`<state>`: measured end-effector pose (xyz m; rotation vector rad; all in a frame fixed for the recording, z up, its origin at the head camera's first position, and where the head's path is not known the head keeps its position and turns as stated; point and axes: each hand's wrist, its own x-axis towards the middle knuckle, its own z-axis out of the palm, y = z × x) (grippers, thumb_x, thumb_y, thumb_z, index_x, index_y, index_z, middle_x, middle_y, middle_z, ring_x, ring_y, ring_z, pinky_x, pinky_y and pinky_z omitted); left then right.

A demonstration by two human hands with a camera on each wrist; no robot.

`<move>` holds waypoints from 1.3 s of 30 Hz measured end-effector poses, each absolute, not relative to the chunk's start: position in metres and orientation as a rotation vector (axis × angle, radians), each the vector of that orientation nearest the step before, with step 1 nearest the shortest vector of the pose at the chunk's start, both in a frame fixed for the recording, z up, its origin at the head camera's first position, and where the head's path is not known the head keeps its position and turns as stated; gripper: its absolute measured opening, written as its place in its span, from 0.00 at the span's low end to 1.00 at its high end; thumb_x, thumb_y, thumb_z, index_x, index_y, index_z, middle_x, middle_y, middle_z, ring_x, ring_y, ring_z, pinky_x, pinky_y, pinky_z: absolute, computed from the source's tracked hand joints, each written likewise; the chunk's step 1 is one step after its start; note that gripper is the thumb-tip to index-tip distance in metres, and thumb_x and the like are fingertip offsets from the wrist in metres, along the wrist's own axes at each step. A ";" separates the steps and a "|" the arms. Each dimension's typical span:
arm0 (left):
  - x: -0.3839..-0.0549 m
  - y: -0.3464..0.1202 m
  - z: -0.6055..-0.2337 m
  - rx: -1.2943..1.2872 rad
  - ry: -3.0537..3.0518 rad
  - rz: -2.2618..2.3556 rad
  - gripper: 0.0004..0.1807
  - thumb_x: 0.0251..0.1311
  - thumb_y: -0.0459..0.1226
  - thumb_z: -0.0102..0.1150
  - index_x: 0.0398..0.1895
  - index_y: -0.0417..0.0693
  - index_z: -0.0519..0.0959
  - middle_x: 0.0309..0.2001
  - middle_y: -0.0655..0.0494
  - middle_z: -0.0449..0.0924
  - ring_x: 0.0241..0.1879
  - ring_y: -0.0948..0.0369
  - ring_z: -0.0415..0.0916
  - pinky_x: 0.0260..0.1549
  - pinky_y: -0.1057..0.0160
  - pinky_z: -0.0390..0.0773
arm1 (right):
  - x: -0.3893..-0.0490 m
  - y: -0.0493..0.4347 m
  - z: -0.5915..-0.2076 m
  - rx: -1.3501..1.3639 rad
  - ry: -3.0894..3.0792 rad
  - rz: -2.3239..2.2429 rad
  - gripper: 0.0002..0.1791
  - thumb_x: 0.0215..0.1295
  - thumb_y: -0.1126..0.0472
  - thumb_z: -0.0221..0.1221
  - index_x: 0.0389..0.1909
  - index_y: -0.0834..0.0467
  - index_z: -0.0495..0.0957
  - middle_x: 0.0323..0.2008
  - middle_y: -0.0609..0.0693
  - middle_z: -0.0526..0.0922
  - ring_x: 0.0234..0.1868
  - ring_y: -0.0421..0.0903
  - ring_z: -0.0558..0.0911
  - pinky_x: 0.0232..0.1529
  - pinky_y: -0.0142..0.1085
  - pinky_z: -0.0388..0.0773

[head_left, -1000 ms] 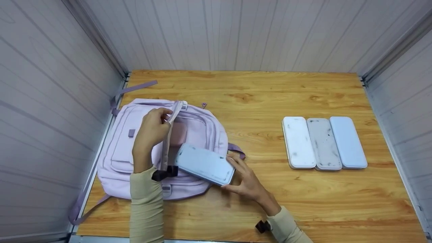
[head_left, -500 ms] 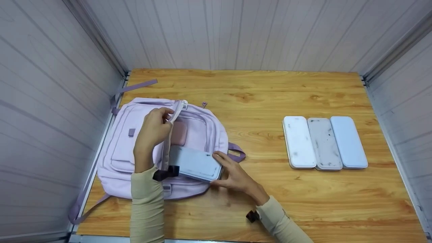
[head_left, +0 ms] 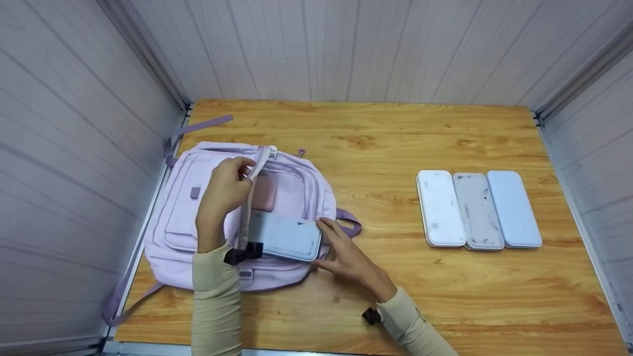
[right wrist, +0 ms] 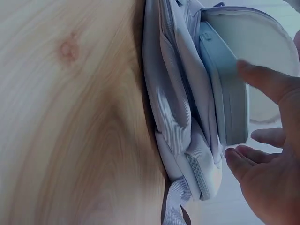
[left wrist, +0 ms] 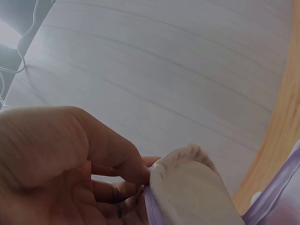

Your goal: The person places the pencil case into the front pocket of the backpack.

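A lilac backpack [head_left: 180,212] lies on the table with its front compartment unzipped. My left hand [head_left: 225,193] pinches the edge of its flap [left wrist: 192,187] between thumb and fingers and holds it up. A light blue pencil case [head_left: 287,235] lies partly inside the opening, its left end hidden behind the flap and left wrist. My right hand [head_left: 348,259] is at the case's right end, fingers spread. In the right wrist view the thumb lies at the case's [right wrist: 234,108] side and the other fingertips are just off its end. A pink rounded object [head_left: 263,193] sits deeper in the compartment.
Three similar flat cases stand side by side on the right of the wooden table [head_left: 376,148]: white [head_left: 441,207], grey [head_left: 478,210] and light blue [head_left: 514,207]. Purple straps [head_left: 348,222] trail from the backpack. Pale panels [head_left: 316,49] enclose the table at the back and sides.
The light blue pencil case has slid left, deeper into the backpack. My right hand followed it left, then its fingers loosened from the case's end. The left hand keeps holding the flap.
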<state>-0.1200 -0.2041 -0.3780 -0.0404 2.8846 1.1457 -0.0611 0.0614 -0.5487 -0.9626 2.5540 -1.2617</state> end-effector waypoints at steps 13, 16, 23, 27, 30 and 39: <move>-0.121 -0.206 -0.379 -0.022 2.906 1.125 0.22 0.54 0.26 0.44 0.52 0.33 0.77 0.41 0.40 0.76 0.41 0.50 0.70 0.43 0.54 0.69 | -0.053 0.067 -0.555 -0.926 2.472 -1.510 0.35 0.54 0.71 0.65 0.63 0.72 0.62 0.45 0.62 0.77 0.45 0.55 0.80 0.46 0.41 0.80; -0.121 -0.206 -0.379 -0.018 2.902 1.131 0.22 0.54 0.25 0.44 0.52 0.32 0.77 0.41 0.40 0.76 0.40 0.50 0.71 0.43 0.53 0.70 | -0.052 0.063 -0.556 -0.904 2.471 -1.535 0.36 0.54 0.71 0.65 0.64 0.72 0.62 0.45 0.62 0.78 0.45 0.55 0.81 0.46 0.40 0.80; -0.120 -0.205 -0.379 -0.006 2.907 1.136 0.22 0.53 0.25 0.44 0.52 0.32 0.77 0.40 0.39 0.76 0.40 0.50 0.71 0.43 0.53 0.70 | -0.057 0.050 -0.557 -0.787 2.514 -1.567 0.33 0.56 0.70 0.64 0.63 0.70 0.64 0.43 0.60 0.78 0.41 0.51 0.80 0.43 0.37 0.80; -0.120 -0.205 -0.379 0.000 2.907 1.137 0.22 0.53 0.25 0.45 0.52 0.32 0.77 0.40 0.39 0.77 0.40 0.50 0.71 0.42 0.53 0.70 | -0.059 0.039 -0.556 -0.764 2.489 -1.589 0.32 0.56 0.71 0.62 0.63 0.71 0.64 0.43 0.61 0.77 0.41 0.51 0.81 0.43 0.36 0.80; -0.120 -0.204 -0.380 -0.001 2.906 1.141 0.22 0.53 0.25 0.45 0.51 0.32 0.77 0.40 0.39 0.77 0.39 0.50 0.71 0.42 0.54 0.70 | -0.061 0.031 -0.554 -0.733 2.476 -1.599 0.32 0.56 0.73 0.60 0.63 0.72 0.64 0.43 0.61 0.76 0.41 0.51 0.80 0.43 0.34 0.80; -0.121 -0.204 -0.379 -0.011 2.895 1.136 0.22 0.54 0.26 0.44 0.52 0.34 0.77 0.41 0.41 0.77 0.41 0.51 0.71 0.43 0.54 0.70 | -0.068 0.012 -0.547 -0.719 2.575 -1.574 0.28 0.54 0.75 0.58 0.59 0.73 0.69 0.41 0.60 0.77 0.39 0.49 0.79 0.42 0.32 0.78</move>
